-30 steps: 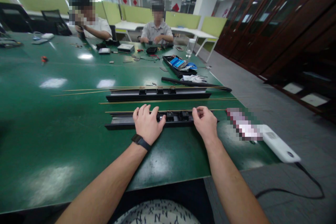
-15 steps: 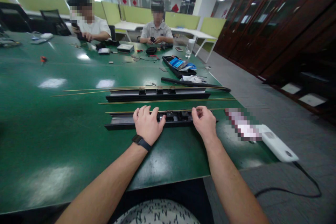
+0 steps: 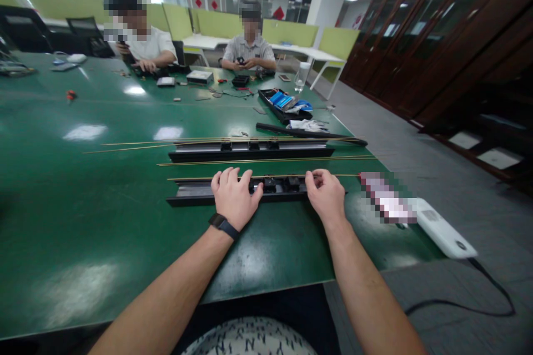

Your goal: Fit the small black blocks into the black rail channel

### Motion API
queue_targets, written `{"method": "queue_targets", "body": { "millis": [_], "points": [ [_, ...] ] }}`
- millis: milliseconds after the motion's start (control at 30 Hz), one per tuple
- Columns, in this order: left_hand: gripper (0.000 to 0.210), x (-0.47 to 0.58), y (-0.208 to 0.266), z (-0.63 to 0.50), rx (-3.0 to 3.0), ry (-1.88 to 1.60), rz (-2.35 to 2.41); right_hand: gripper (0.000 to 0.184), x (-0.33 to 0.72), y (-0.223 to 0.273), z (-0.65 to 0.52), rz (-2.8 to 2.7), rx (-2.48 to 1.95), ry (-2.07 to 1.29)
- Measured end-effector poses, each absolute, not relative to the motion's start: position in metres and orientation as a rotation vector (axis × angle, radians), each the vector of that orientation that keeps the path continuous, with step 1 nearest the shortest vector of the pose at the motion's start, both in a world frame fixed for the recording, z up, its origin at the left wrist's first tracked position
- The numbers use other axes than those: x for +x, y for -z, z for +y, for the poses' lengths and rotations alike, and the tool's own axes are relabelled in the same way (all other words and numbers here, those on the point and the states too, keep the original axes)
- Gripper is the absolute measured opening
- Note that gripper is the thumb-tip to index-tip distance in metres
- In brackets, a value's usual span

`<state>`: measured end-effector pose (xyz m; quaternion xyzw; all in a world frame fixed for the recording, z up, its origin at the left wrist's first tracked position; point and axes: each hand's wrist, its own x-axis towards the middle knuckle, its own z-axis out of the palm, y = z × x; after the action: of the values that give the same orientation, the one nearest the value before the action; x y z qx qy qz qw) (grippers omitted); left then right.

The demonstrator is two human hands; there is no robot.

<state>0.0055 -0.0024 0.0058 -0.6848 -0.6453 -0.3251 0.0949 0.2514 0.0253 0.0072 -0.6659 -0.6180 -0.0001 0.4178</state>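
Near rail [image 3: 278, 197] is lying on the green table [image 3: 125, 194], right in front of the person, long side facing them. Left hand [image 3: 234, 197] is spreading its fingers across the rail's middle, thumb sitting just beside the black blocks [image 3: 281, 183] in the channel. Can't tell from here if it's clamping or only resting. Left wrist is wearing a dark band [image 3: 224, 226].

Right hand [image 3: 327, 194] is covering the rail's right end, thumb and forefinger closing near each other by the thin brass rod [image 3: 191, 178]. Can't tell if they're pinching it. Rod is running along the rail's far edge and sticking out past the right hand.

Two loose rods [image 3: 266, 160] are lying between this rail and the far rail [image 3: 250, 153]. Black tube [image 3: 291, 130] and gloves [image 3: 308, 125] are lying beyond that. White box [image 3: 443, 226] is lying at the table's right edge, next to a blurred red-edged slab [image 3: 385, 197].

Two co-workers, one in white [image 3: 155, 47], one in a checked shirt [image 3: 250, 51], are sitting across the table, each holding something dark
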Motion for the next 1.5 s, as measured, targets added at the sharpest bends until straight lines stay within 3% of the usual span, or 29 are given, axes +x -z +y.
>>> {"method": "queue_targets", "body": {
  "millis": [1500],
  "points": [
    [0.041, 0.0050, -0.0040, -0.0018, -2.030, 0.961, -1.893, 0.034, 0.2551, -0.0015, 0.0271, -1.623, -1.713, 0.141]
  ]
}}
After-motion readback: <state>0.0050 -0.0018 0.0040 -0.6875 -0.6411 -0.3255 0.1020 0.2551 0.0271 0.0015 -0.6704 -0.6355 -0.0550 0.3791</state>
